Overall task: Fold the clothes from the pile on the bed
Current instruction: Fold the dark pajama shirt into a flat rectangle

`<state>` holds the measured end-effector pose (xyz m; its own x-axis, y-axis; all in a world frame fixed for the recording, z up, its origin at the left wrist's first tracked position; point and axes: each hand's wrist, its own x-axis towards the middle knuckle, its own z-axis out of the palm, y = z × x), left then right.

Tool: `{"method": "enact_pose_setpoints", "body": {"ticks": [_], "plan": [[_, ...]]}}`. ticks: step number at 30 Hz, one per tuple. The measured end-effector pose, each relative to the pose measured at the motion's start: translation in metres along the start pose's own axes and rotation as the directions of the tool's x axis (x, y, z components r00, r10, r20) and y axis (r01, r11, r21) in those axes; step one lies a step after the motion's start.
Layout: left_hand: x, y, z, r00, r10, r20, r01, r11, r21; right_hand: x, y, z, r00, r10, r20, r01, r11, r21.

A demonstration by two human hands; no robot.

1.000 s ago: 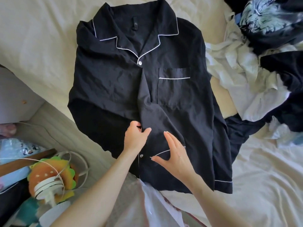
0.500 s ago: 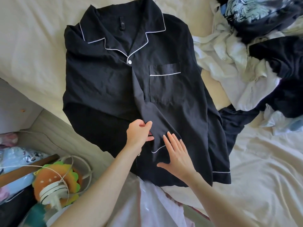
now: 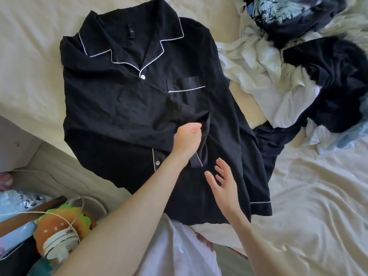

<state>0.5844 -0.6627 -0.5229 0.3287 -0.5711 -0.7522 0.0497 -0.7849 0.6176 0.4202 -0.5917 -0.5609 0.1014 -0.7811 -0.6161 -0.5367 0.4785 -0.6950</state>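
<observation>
Black pyjama shirt (image 3: 123,108): woven, lightly creased, white piping on notched collar, chest pocket and cuffs; white buttons. Lies face up and spread flat on the bed (image 3: 29,62), collar far, hem hanging over the near edge.
Left hand (image 3: 187,139): fingers curled round a bunched fold of the shirt's front placket at mid-body, lifting it into a ridge.
Right hand (image 3: 224,184): fingers spread and relaxed, holding nothing, just above the shirt's lower front, beside the left wrist.
Pile of clothes (image 3: 298,66): rumpled white, black and blue-printed garments, heaped on the bed at far right, touching the shirt's sleeve.
Bed sheet: cream, wrinkled.
Burger-shaped object (image 3: 59,228): orange and green, wrapped by a white cord (image 3: 77,220), on cluttered floor at lower left.
</observation>
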Motion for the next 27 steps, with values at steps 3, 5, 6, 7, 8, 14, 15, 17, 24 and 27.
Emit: {"method": "enact_pose_setpoints", "body": {"ticks": [3, 5, 6, 7, 8, 14, 15, 17, 24, 27], "plan": [[0.006, -0.028, -0.012, 0.992, 0.104, -0.067, -0.050, 0.833, 0.551, 0.006, -0.002, 0.002, 0.992, -0.127, -0.020, 0.122, 0.980, -0.159], [0.010, -0.040, -0.015, 0.998, -0.059, -0.006, 0.054, 0.854, 0.517, 0.008, -0.004, 0.006, 0.975, -0.221, -0.012, 0.211, 0.944, -0.253], [0.012, -0.041, -0.014, 0.990, -0.132, 0.049, 0.102, 0.911, 0.399, 0.010, -0.006, 0.008, 0.971, -0.238, -0.029, 0.223, 0.942, -0.251], [0.013, -0.039, -0.009, 0.982, -0.165, 0.096, 0.136, 0.958, 0.254, 0.012, -0.008, 0.010, 0.974, -0.221, -0.058, 0.205, 0.957, -0.206], [0.014, -0.034, -0.003, 0.978, -0.163, 0.126, 0.144, 0.979, 0.146, 0.014, -0.012, 0.011, 0.983, -0.155, -0.094, 0.144, 0.983, -0.113], [0.006, -0.002, 0.024, 0.875, 0.076, 0.478, -0.061, 0.997, -0.047, 0.027, -0.026, -0.020, 0.952, 0.286, -0.106, -0.164, 0.773, 0.613], [0.004, -0.004, 0.024, 0.892, 0.093, 0.443, -0.070, 0.995, -0.068, 0.029, -0.025, -0.025, 0.950, 0.298, -0.099, -0.186, 0.789, 0.585], [0.002, -0.016, 0.018, 0.967, 0.139, 0.214, -0.153, 0.987, 0.049, 0.034, -0.027, -0.026, 0.939, 0.333, -0.081, -0.265, 0.855, 0.445], [-0.001, -0.106, -0.064, 0.952, 0.252, 0.176, -0.265, 0.382, 0.885, 0.071, -0.034, -0.025, 0.816, 0.543, -0.196, -0.427, 0.796, 0.429], [-0.002, -0.120, -0.089, 0.947, 0.229, 0.225, -0.284, 0.272, 0.919, 0.058, -0.023, -0.034, 0.795, 0.599, -0.098, -0.491, 0.729, 0.477]]}}
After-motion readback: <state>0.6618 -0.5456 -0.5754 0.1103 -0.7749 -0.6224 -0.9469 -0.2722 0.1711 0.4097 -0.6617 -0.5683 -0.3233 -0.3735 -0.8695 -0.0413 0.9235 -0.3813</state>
